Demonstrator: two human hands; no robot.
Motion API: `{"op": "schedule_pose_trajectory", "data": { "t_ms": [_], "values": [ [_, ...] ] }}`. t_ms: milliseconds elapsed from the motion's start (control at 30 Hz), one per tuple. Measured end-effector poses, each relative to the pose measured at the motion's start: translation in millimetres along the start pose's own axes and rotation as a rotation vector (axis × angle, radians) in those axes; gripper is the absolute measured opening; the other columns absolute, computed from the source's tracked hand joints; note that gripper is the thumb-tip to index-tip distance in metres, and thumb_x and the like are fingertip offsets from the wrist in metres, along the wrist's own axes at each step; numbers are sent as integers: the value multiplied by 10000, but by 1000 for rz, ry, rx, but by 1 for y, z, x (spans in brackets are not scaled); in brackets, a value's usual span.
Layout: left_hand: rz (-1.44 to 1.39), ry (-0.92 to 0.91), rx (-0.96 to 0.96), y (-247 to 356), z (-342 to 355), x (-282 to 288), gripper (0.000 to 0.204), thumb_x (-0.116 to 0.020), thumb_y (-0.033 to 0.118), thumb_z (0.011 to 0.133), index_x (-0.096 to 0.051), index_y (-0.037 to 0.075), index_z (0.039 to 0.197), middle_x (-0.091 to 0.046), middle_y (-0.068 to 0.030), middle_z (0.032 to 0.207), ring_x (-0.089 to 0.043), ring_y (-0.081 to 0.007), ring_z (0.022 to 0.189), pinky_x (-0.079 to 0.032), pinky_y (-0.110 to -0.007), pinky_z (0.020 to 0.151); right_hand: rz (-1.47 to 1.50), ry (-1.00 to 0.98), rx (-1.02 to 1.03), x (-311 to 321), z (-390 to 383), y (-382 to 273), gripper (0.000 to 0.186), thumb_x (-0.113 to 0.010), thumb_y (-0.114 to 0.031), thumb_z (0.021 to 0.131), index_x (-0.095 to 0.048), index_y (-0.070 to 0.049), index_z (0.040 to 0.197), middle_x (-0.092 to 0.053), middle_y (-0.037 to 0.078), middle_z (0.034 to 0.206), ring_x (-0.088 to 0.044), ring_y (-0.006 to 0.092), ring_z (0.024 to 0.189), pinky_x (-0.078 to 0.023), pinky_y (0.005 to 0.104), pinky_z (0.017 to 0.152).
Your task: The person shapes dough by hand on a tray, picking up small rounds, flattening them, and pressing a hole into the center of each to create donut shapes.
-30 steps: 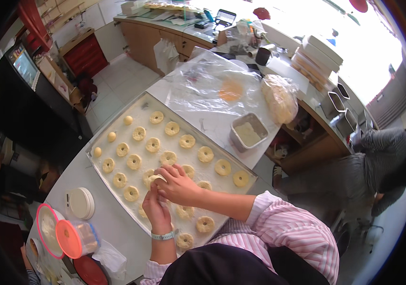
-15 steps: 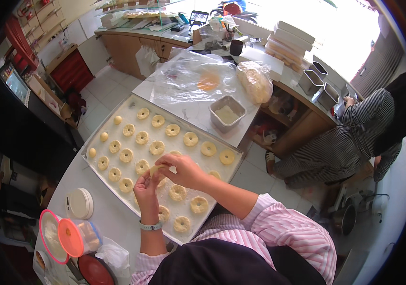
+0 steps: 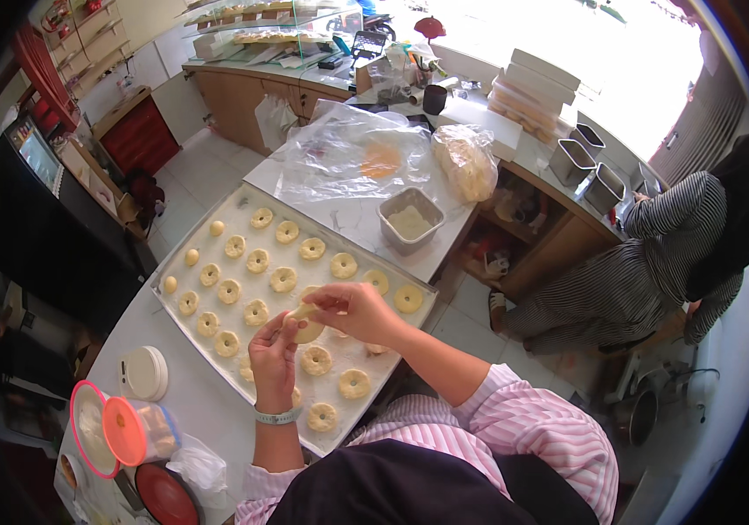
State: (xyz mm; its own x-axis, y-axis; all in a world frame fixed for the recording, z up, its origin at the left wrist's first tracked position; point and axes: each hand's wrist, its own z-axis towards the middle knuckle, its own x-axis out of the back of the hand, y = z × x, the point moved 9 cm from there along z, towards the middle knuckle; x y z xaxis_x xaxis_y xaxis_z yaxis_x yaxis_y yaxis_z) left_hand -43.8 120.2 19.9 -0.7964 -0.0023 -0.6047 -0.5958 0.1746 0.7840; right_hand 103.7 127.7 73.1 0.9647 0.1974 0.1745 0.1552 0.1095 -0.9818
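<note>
Between my two hands, above the tray, is a pale ring of dough (image 3: 308, 331). My left hand (image 3: 274, 350) pinches its lower left side, while my right hand (image 3: 352, 311) grips its upper edge with bent fingers. Beneath them lies a large shallow baking tray (image 3: 192, 339) with rows of dough rings, such as one dough ring (image 3: 283, 280) just beyond my hands. Several small round dough balls (image 3: 191, 257) sit along the tray's left side. My hands and forearms cover part of the rows.
Past the tray stand a square tin of flour (image 3: 410, 220), clear plastic sheeting (image 3: 339, 149) and a bagged pale mass (image 3: 464, 164). At left are a round white scale (image 3: 143, 373), an orange-lidded tub (image 3: 126, 432) and a pink-rimmed bowl (image 3: 85, 401). Another person (image 3: 654, 254) works at the right counter.
The dough ring now shows more of its flat face between my hands. My right hand has shifted slightly right. The view has shifted a little; the other person stays at the counter.
</note>
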Motion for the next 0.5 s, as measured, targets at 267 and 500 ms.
{"op": "schedule_pose_trajectory", "data": {
  "t_ms": [267, 500],
  "values": [
    [27, 22, -38, -28, 24, -57, 228, -629, 15, 831, -601, -73, 1039, -655, -133, 941, -641, -173, 829, -527, -271, 748, -1, -52, -7, 73, 13, -8, 205, -660, -99, 800, -674, -60, 1000, -659, 92, 879, -629, 153, 776, -504, 282, 680],
    [-12, 109, -41, -58, 46, -93, 217, -648, 64, 832, -621, -52, 1013, -659, -112, 917, -636, -162, 811, -519, -254, 744, 54, -192, -45, 115, 33, 17, 236, -653, -93, 813, -651, -1, 1031, -671, 75, 865, -633, 107, 792, -498, 239, 689]
  ]
}}
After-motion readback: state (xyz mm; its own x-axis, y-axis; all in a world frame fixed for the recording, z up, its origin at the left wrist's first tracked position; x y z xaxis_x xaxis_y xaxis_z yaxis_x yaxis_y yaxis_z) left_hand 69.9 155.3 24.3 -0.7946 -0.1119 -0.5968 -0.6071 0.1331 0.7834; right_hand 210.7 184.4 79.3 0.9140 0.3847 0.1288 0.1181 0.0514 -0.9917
